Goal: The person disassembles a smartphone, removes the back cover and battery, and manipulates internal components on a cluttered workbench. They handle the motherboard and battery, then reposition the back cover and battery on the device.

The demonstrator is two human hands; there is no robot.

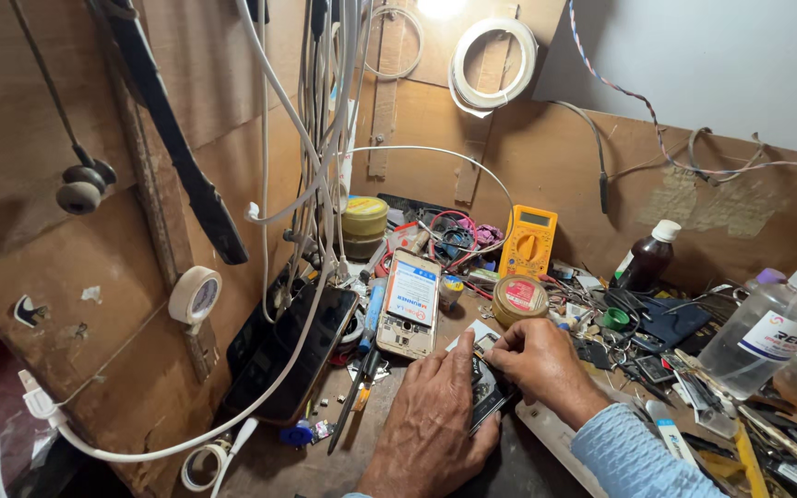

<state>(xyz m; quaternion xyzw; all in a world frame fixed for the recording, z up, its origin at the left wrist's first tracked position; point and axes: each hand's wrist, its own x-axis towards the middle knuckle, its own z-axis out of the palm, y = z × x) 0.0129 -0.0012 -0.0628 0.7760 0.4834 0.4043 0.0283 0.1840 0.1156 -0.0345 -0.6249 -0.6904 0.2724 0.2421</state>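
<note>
My left hand (431, 420) lies flat on a dark phone part (489, 395) on the wooden bench, pressing it down. My right hand (541, 360) comes in from the right in a light blue sleeve, its fingertips pinched on the small dark part at its upper edge. Most of that part is hidden under both hands. An opened phone with a white battery (410, 302) lies just left of and behind my hands.
Black phones (292, 350) lean at the left under hanging white cables. A yellow multimeter (528, 242), a round tin (519, 300), a yellow-lidded jar (363, 221), a brown bottle (643, 260) and clear bottles (767, 327) stand behind and right among tweezers and scattered parts.
</note>
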